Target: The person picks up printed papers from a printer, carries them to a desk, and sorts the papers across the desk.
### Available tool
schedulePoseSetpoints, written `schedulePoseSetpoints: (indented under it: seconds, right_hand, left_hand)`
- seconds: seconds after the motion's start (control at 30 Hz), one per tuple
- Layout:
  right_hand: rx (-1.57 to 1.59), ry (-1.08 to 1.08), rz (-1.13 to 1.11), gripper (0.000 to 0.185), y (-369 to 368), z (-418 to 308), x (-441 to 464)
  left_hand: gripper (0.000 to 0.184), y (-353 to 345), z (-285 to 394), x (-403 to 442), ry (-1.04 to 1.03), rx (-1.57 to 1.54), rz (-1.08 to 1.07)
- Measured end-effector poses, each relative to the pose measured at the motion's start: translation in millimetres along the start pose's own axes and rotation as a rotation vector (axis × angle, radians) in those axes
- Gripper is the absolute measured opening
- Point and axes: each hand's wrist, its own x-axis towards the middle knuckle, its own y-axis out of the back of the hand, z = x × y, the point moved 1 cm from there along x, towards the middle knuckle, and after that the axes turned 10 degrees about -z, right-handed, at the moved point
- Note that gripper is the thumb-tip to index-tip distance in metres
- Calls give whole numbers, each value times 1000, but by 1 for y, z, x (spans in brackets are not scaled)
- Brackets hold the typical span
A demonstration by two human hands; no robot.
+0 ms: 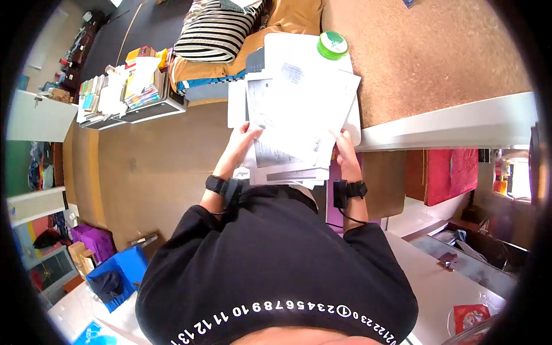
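Note:
A loose stack of printed papers (293, 109) lies in front of me, its sheets fanned unevenly over a white surface (282, 49). My left hand (242, 139) grips the stack's left edge, thumb on top. At the right edge, my right hand (345, 148) holds the sheets between thumb and fingers. Beyond the papers, a round green container (332, 45) with a white and green lid sits on the far right corner of the white surface. The print on the sheets is too small and washed out to read.
A striped pillow (215, 31) lies on tan bedding at the far side. To the left, books and papers fill a low case (155, 109). A white ledge (448, 126) runs along the right. A blue box (118, 276) stands behind me at lower left.

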Motion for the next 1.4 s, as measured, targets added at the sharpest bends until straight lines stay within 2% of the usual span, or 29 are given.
schedulePoseSetpoints:
  seconds: [0.1,0.17,0.23,0.27,0.3,0.37,0.47,0.57,0.6,0.7,0.77,0.8,0.9,0.93,1.03,1.07,1.17,1.2,1.23,1.3,1.33,1.37,1.4]
  right_hand:
    - [-201,94,-77,37,-15,9,-11]
    - [-480,136,-10,36,-6,41,5]
    - [-534,189,42,37,-22,35,-3]
    - [-511,229,53,35,-28,27,-6]
    - [-481,265,67,34,-38,17,-12]
    - [-296,399,70,39,-36,6,-12]
    - [-76,532,206,49,-59,-50,-30]
    - [-57,641,379,56,-68,-92,-42]
    - [-48,697,341,62,-73,-108,-45]
    - [-101,650,250,63,-50,-113,-29]
    - [-158,592,150,62,-28,-102,-22]
    - [-174,579,108,61,-17,-96,-18]
    - [-186,447,-58,60,9,-102,-14]
    - [-202,445,-118,59,19,-99,-9]
    - [-204,491,-191,54,20,-96,5]
    - [-242,504,-180,52,12,-98,9]
    - [-226,587,-160,48,3,-98,24]
    - [-213,592,-159,47,2,-103,21]
    - [-202,598,-160,45,1,-111,18]
    - [-254,682,-142,44,-5,-129,7]
    - [-281,725,-131,44,-9,-141,0]
    - [-293,821,-116,38,-13,-151,-7]
    - [-304,918,-100,33,-19,-162,-14]
  left_hand:
    - [45,7,12,-12,48,146,8]
    - [44,8,18,-10,13,257,-28]
    - [44,10,22,-9,-20,369,-58]
    - [39,11,19,-6,-101,360,-47]
    - [37,13,24,-3,-165,493,-63]
    - [26,3,51,-13,-31,429,1]
    - [29,-9,73,-12,-395,224,-138]
    - [27,-25,110,-14,-565,322,-204]
    - [29,-29,118,-15,-579,345,-179]
    - [41,-46,132,-19,-553,281,-61]
    - [48,-46,136,-14,-588,195,-161]
    - [50,-48,136,-13,-587,143,-138]
    - [54,-34,118,5,-616,291,-127]
    - [53,-29,115,13,-583,338,-132]
    - [42,-63,122,11,-515,132,-147]
    - [38,-79,122,11,-601,148,-109]
    - [36,-102,119,5,-565,277,35]
    - [34,-107,122,-1,-670,218,56]
    - [35,-108,120,-1,-675,229,95]
    - [35,-104,117,-2,-678,257,172]
    - [32,-111,125,-5,-806,278,304]
    - [31,-110,130,-6,-910,346,344]
    - [32,-110,133,-9,-880,347,367]
